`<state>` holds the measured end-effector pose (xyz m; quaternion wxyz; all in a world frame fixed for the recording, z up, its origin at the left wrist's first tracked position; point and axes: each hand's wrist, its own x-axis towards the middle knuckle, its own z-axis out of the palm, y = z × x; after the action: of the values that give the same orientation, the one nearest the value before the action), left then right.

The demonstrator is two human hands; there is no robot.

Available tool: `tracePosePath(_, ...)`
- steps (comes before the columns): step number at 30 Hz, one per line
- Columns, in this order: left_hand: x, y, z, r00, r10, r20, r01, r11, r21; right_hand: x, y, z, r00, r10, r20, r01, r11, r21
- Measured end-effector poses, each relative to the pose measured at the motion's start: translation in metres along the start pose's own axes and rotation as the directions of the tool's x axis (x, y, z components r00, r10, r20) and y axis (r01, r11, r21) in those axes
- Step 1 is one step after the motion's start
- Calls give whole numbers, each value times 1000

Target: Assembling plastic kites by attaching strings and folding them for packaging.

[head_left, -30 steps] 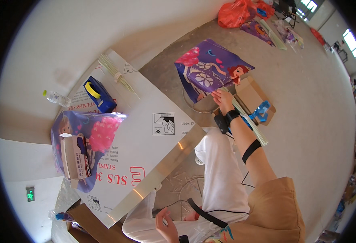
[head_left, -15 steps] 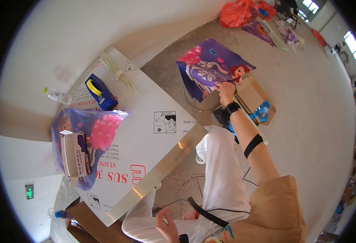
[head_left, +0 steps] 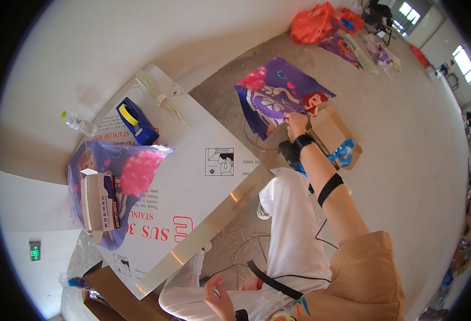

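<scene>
My right hand (head_left: 297, 124) reaches forward, its fingers pinching the near edge of a purple plastic sheet (head_left: 278, 96) printed with a cartoon princess and pink balloons. That sheet spreads over a support, largely hidden, with a thin metal ring (head_left: 254, 143) showing under it. Low in the view, over my lap, my left hand (head_left: 218, 297) is loosely curled with fingers apart and nothing visible in it. Beside my right wrist are a dark tool-like object (head_left: 290, 154), only partly seen, and an opened cardboard box (head_left: 329, 131) with blue ribbon (head_left: 344, 152).
On the film-covered table (head_left: 192, 187) at left lie a blue tape dispenser (head_left: 137, 122), a bundle of thin sticks (head_left: 160, 99), another printed sheet (head_left: 139, 174) and a small carton (head_left: 92, 203). A bottle (head_left: 78, 124) stands behind. Red bags (head_left: 314, 24) rest far off; a black cable (head_left: 299, 277) crosses my lap.
My right hand has shifted slightly left and down, still pinching the sheet, whose edge has moved a little. My left hand's fingers look slightly more spread. The view has shifted slightly.
</scene>
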<state>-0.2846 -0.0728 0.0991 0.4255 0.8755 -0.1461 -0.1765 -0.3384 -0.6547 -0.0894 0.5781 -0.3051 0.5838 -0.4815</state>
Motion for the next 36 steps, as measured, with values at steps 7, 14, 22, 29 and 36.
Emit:
tracePosePath(7, -2, -12, -6, 999, -39, 25, 39, 999, -2, -31, 23, 44, 982, 173, -74, -174, 985, -5)
tracePosePath(14, 5, -15, 4, 1000, -17, 1, 17, 1000, -22, -42, -4, 45, 982, 183, -53, -175, 977, 120)
tracePosePath(22, 6, -21, 5, 998, -54, 7, 55, 997, -50, -59, 9, 47, 911, 404, 84, -413, 891, 190)
tracePosePath(29, 5, -15, 6, 997, -66, 43, 67, 997, -25, -67, 21, 65, 898, 387, 209, -432, 865, 254)
tracePosePath(36, 5, -18, 6, 995, -84, 45, 85, 996, -11, -67, 9, 66, 938, 317, 138, -344, 811, 474)
